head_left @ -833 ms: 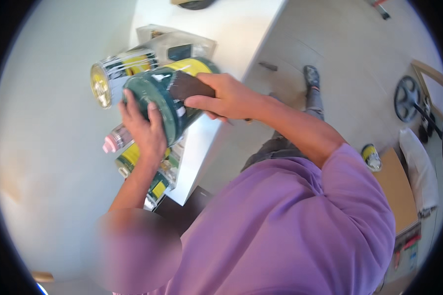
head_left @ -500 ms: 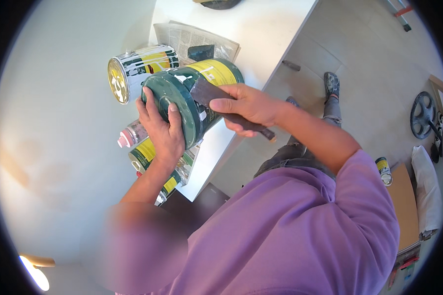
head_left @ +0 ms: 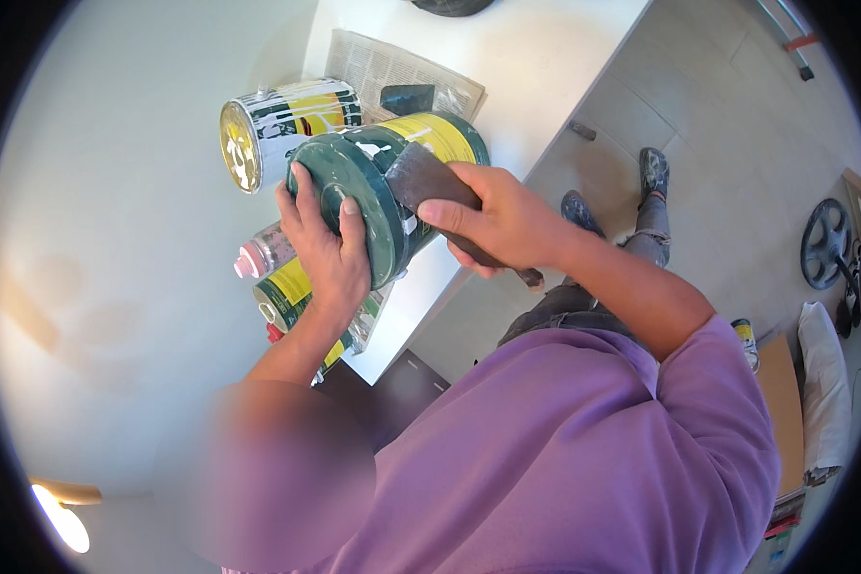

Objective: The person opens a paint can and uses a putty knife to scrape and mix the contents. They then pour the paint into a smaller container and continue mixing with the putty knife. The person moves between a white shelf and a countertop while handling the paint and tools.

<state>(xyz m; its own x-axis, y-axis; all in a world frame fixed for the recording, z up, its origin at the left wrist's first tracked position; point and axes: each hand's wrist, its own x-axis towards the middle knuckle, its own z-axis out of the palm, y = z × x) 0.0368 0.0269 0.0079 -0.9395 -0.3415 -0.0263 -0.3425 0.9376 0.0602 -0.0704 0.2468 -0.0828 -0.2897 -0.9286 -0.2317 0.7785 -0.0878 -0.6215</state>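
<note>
A dark green paint bucket [head_left: 461,143] with a yellow label and white smears stands on the white tabletop. Its round green lid [head_left: 333,159] is on. My left hand [head_left: 323,256] lies across the lid, fingers spread and thumb apart, pressing on it. My right hand [head_left: 507,218] is wrapped around the dark handle of a scraper [head_left: 429,179] with a wide, worn blade. The blade's edge touches the side of the bucket at the lid's rim. Whether the tip is wedged under the rim, I cannot tell.
A white-streaked paint can [head_left: 301,115], newspaper [head_left: 373,59] and a dark flat blade [head_left: 408,99] lie beyond the bucket. A pink-capped spray can [head_left: 270,251] and a green-yellow can [head_left: 285,292] stand to the left. The table edge [head_left: 569,103] runs along the right.
The view has shifted slightly, so the whole scene sits a little to the right. Both hands keep their places on the lid and the scraper; the blade stays at the rim.
</note>
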